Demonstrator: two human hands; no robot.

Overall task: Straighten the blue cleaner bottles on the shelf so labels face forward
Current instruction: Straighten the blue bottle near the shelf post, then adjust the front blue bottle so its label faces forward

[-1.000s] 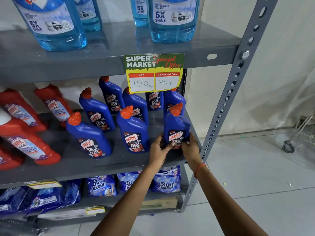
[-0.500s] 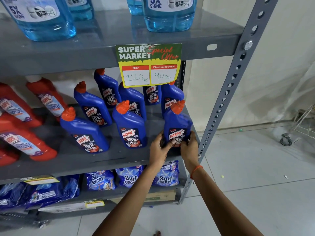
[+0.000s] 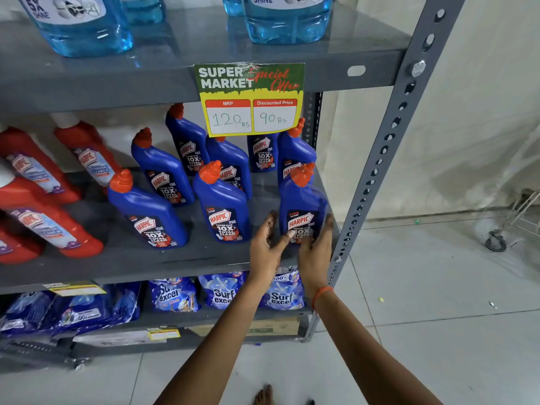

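Note:
Several blue Harpic cleaner bottles with orange caps stand on the middle grey shelf (image 3: 146, 264). The front right bottle (image 3: 302, 200) stands upright with its label facing me. My left hand (image 3: 267, 244) is just left of its base, fingers spread, thumb tip at the label. My right hand (image 3: 317, 249) lies with flat fingers along the bottle's right side, not closed around it. The front middle bottle (image 3: 223, 206) and front left bottle (image 3: 146, 211) also show their labels. Other blue bottles (image 3: 163, 173) stand behind, some partly hidden by the price sign (image 3: 251, 97).
Red cleaner bottles (image 3: 49, 217) fill the shelf's left part. Pale blue jugs (image 3: 81, 30) stand on the shelf above. Surf Excel packs (image 3: 280, 296) lie on the shelf below. The perforated upright post (image 3: 388, 141) runs close to my right hand. A trolley wheel (image 3: 496, 242) is on the floor at right.
Both hands were closed around the front right bottle's base; now their fingers have spread and loosened from it. The view has dipped slightly lower.

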